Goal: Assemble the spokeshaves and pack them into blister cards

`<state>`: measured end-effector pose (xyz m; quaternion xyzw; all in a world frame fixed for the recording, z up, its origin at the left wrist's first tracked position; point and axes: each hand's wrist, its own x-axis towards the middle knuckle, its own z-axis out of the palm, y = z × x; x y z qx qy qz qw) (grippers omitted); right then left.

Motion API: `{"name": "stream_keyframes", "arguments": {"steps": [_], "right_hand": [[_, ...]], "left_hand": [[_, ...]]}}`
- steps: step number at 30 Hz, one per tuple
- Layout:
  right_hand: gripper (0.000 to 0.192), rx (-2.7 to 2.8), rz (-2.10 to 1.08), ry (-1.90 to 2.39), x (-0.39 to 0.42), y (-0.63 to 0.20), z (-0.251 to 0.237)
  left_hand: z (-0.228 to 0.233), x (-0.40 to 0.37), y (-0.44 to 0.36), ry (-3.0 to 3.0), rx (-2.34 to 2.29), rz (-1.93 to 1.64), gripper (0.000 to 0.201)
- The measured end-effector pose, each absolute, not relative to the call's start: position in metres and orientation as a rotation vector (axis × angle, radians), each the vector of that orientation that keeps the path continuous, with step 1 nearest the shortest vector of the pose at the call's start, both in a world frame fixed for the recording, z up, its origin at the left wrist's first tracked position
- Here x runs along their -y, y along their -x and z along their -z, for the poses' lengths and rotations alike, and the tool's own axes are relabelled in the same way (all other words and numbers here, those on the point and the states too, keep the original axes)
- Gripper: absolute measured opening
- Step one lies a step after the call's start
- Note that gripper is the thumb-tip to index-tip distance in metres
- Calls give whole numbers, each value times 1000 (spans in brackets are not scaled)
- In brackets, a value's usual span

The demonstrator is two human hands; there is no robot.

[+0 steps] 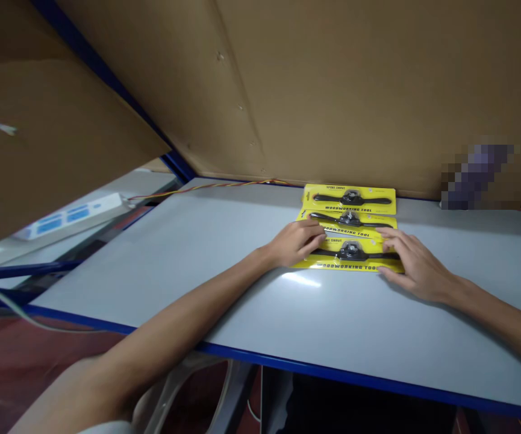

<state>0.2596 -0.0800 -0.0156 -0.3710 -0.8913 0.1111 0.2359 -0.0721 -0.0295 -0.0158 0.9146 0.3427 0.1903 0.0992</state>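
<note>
both hands lie spread and flat: left hand [295,242] and right hand [411,263] press the near yellow tool pack [350,255], far-centre on the table [197,265]. uneven pushing could skew the overlapped packs [349,208].

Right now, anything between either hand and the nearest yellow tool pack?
Nothing visible. The left hand already rests on the left end of the nearest yellow pack, and the right hand on its right end. Two more packs lie behind it, overlapping, on the grey table.
</note>
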Motion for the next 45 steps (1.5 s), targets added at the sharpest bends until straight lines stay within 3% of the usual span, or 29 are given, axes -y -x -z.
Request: {"name": "stream_keyframes", "arguments": {"steps": [5,12,15,20,25,28,31,39,42,45], "right_hand": [[51,2510,-374,1144,82,-253,16],[49,2596,-177,1096,91,-247,8],[57,2580,-199,1176,102,-240,6],[41,2542,-172,1160,110,-232,13],[44,2438,239,903,112,-232,19],[49,2370,540,773,107,-236,16],[59,2336,703,750,100,-240,12],[69,2301,530,929,94,-240,17],[70,2333,552,951,95,-238,19],[68,2343,467,995,95,-234,22]], "left_hand": [[17,42,51,-2495,-920,-634,41],[11,26,62,-1771,-1085,-1023,41],[7,23,72,-1786,-1147,-944,39],[8,24,76,-2093,-1257,-785,34],[11,23,74,-2124,-1296,-863,35],[12,25,73,-1710,-991,-891,43],[17,30,72,-1329,-668,-677,48],[35,18,77,-1228,-570,-751,49],[36,8,81,-1239,-669,-843,55],[34,-6,93,-1184,-865,-971,49]]}}
